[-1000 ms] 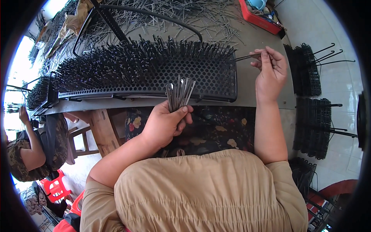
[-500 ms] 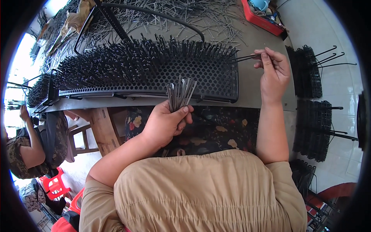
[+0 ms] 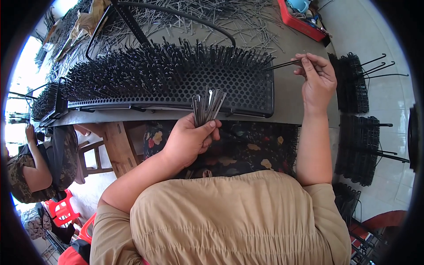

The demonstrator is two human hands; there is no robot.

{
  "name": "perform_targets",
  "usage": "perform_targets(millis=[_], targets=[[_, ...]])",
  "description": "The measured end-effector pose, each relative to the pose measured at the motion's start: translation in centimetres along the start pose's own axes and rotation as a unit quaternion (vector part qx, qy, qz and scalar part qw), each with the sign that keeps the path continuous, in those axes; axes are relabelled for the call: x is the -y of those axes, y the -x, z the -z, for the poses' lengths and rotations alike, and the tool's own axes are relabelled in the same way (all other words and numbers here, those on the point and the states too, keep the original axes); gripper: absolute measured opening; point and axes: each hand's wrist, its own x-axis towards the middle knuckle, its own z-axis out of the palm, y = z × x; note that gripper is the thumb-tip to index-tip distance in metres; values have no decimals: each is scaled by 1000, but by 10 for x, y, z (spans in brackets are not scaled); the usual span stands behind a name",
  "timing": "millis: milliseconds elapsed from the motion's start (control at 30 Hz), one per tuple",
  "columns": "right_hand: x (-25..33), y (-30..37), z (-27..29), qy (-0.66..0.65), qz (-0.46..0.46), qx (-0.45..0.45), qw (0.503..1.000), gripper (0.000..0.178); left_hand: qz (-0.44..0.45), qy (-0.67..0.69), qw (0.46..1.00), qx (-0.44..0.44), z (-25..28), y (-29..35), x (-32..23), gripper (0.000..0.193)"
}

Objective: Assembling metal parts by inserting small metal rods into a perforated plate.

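My left hand (image 3: 192, 139) is closed round a fanned bunch of thin grey metal strips (image 3: 207, 107), their upper ends standing clear of the fingers. The bunch is just in front of the near edge of a long black perforated rack (image 3: 252, 92). Dark thin rods with looped or bent tips (image 3: 128, 70) stand densely in the rack's holes, mostly at its left and back. At the rack's right end, my right hand (image 3: 319, 81) pinches a slim dark metal rod (image 3: 282, 66) between thumb and fingers. Its far tip reaches the rack's back right corner; whether it sits in a hole I cannot tell.
Loose grey metal strips (image 3: 212, 26) lie scattered behind the rack. A black curved handle (image 3: 198, 20) arches over it. A red tray (image 3: 302, 26) with a blue item stands at the back right. Black racks (image 3: 357, 145) line the right side. Another person's arm (image 3: 37, 154) shows at the left.
My right hand has shifted slightly to the right with the dark rod, which still points at the rack's corner. The left hand and its bunch are nearly unmoved.
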Motion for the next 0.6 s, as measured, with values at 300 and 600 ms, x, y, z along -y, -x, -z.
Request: perform_targets(millis=[300, 600], targets=[[22, 4, -11, 139, 67, 71, 985, 11, 3, -6, 1000, 9, 0, -3, 1, 9], [36, -8, -23, 256, 210, 222, 917, 11, -5, -8, 1000, -8, -3, 1, -2, 9]])
